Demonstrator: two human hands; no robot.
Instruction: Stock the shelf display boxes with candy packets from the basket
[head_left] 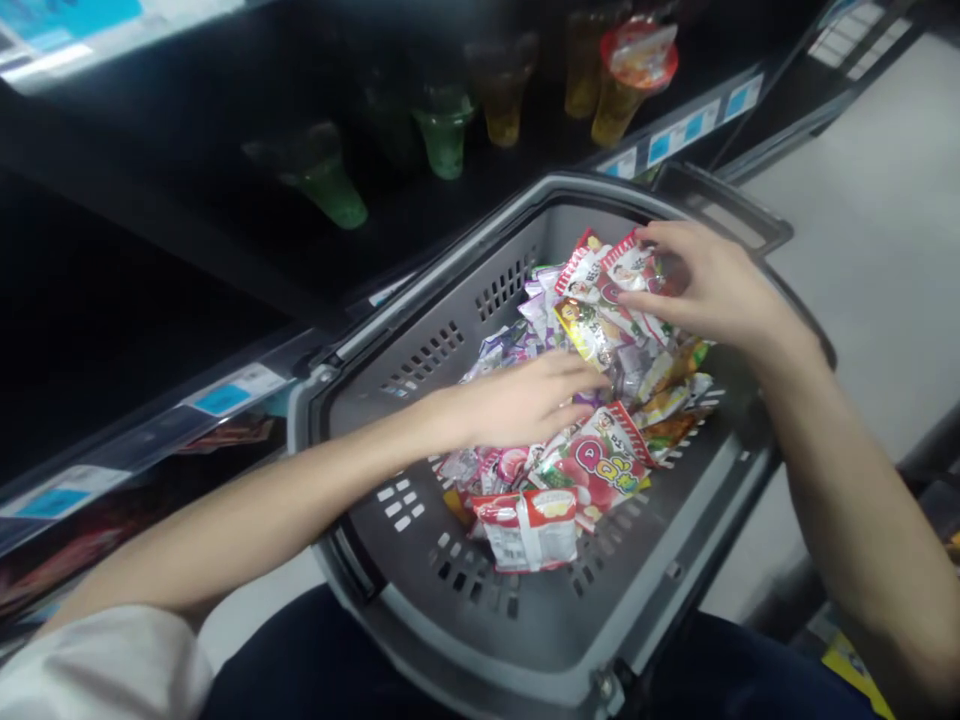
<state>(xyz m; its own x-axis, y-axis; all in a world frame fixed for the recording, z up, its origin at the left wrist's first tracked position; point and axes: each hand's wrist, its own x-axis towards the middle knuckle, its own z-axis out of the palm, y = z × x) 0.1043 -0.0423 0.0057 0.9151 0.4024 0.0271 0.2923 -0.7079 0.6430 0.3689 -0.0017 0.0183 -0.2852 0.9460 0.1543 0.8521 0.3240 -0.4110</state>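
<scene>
l fingers [571, 385] half-curled, r fingers [675, 236] spread, both at pkts [600, 460] in bskt [517, 630] (holds part-hidden, can't tell).

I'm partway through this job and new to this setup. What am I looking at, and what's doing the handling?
There's no machine here: one head-worn camera looks forward and down at a person's bare hands. Colourful snack packets lie piled inside a grey basket. The left hand is over the middle of the pile; the right hand is at red-edged packets farther back. Blur hides whether either grips one. Beyond, plastic cups stand on a dark shelf.
</scene>
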